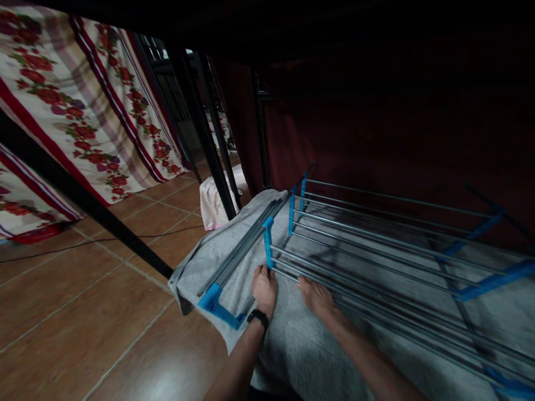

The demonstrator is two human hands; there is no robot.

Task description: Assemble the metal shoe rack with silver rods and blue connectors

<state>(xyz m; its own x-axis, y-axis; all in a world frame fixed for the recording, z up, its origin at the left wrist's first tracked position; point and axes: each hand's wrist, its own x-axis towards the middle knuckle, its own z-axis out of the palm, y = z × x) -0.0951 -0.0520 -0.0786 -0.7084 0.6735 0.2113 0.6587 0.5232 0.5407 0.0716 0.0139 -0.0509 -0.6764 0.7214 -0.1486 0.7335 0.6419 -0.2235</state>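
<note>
1. Head view: one rack (368, 233), lying on a grey blanket (298, 340), extending ahead and rightward of the hands, its long rods running left to right.
2. Left hand (264, 289): pinching the foot of a blue bracket (268, 242), being nearer the rack's left end.
3. Right hand (315, 298): gripping the front rod (286, 274), resting apart from the left.

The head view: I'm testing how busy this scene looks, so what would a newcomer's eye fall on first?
Probably the bright blue brackets and metal rods spread over the grey cloth, from the centre to the right. Next, the left hand at the nearer upright bracket's foot and the right hand by the front rods. The red-flowered cloth hanging at upper left also stands out.
</note>
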